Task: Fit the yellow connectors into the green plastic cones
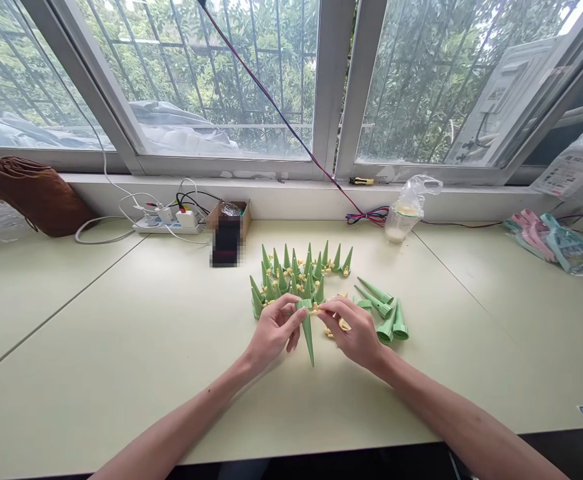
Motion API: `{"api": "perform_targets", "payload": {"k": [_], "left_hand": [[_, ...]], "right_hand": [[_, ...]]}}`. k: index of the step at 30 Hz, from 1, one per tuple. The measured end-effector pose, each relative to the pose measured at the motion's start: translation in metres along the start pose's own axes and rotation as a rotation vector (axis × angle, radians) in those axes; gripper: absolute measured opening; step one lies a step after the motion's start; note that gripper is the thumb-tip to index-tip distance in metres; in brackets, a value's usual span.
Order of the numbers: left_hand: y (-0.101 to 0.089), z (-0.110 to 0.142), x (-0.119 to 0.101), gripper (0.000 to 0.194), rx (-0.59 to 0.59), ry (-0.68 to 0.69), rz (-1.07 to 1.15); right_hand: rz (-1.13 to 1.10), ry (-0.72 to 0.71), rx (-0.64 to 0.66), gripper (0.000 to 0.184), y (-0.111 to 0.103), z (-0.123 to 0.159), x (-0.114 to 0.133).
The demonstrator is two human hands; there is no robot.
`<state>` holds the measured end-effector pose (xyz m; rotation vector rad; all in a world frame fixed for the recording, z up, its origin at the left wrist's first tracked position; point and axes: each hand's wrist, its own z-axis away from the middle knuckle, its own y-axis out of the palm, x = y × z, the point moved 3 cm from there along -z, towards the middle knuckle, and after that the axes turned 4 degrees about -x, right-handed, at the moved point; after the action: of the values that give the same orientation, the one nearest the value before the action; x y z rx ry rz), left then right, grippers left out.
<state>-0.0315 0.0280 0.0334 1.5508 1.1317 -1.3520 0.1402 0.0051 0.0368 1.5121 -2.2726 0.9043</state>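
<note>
My left hand [275, 328] is closed around the wide end of a green plant watering spike [308, 337], whose tip points down towards me. Between the fingertips of my right hand [355, 328] is a small yellow valve [315, 308], held against the side of the spike's collar. How deep the valve sits cannot be made out. Behind my hands stand several green spikes [308, 285] with yellow valves, tips up. Loose yellow valves [342, 325] lie partly hidden under my right hand. To its right several green spikes [380, 307] lie or lean near a green cap [364, 304].
At the back are a power strip [167, 223], a small cardboard box [244, 217], a blurred dark object [226, 243] and a bagged cup [402, 220]. A brown pouch [41, 197] sits far left; packaged pink and blue items [554, 240] lie right. Windows line the sill.
</note>
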Motion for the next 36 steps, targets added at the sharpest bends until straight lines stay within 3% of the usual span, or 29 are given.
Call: {"api": "perform_targets", "payload": {"k": [11,26,36], "left_hand": [[-0.005,0.003,0.002,0.023,-0.069,0.095,-0.153],[-0.008,0.003,0.001,0.025,0.008,0.107,-0.304],[-0.007,0.004,0.001,0.021,0.012,0.128,-0.284]], "right_hand": [[-0.007,0.028,0.047,0.01,0.001,0.001,-0.002],[0.01,0.086,0.051,0.011,0.002,0.003,-0.012],[0.026,0.121,0.088,0.015,0.003,0.005,-0.015]]}}
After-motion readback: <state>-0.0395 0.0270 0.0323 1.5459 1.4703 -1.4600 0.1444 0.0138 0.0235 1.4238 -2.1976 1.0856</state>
